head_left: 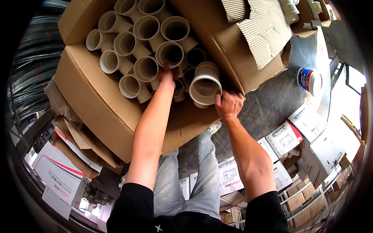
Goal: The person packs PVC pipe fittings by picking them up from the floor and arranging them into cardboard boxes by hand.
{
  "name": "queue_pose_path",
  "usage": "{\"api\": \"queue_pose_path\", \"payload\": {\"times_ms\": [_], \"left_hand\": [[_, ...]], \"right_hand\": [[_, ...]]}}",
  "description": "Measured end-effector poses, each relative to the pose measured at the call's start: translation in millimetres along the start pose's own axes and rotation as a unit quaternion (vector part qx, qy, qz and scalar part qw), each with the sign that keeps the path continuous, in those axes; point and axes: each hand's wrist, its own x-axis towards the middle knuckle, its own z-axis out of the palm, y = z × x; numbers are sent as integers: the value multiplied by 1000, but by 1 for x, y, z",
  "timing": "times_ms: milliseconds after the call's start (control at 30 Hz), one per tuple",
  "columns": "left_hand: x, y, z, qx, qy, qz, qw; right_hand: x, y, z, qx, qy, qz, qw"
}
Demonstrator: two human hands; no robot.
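Note:
A large open cardboard box (pixel 97 105) holds several beige plastic pipe fittings (pixel 147 28), stacked in rows with round sockets facing up. My left hand (pixel 168 74) reaches into the box, closed on the rim of one pipe fitting (pixel 171 53); the thumb lies over the socket's lower edge and the other fingers are partly hidden. A larger, paler pipe fitting (pixel 206 90) lies tilted in the near right corner. Beside it, my right hand (pixel 230 104) is curled on the box's corner, its thumb close to that fitting's rim.
Torn corrugated cardboard (pixel 266 33) lies along the box's right flap. A white and blue bucket (pixel 309 81) stands on the dark floor (pixel 258 116) at right. Printed cartons (pixel 284 138) are stacked behind, and coiled black pipe (pixel 37 58) rises at left.

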Motion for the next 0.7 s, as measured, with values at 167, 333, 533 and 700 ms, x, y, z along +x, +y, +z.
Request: {"api": "queue_pose_path", "payload": {"times_ms": [167,333,533,700], "left_hand": [[-25,-6,-1,-57,-46,29,997],[-76,-31,-19,25,-76,142,987],[-101,-46,-28,4,-120,76,990],[-123,-36,-35,336,-271,201,879]], "right_hand": [[0,-1,-3,1,-21,6,1000],[1,0,2,1,-2,1,1000],[1,2,3,-7,-9,2,1000],[1,-1,3,-18,-5,10,1000]]}}
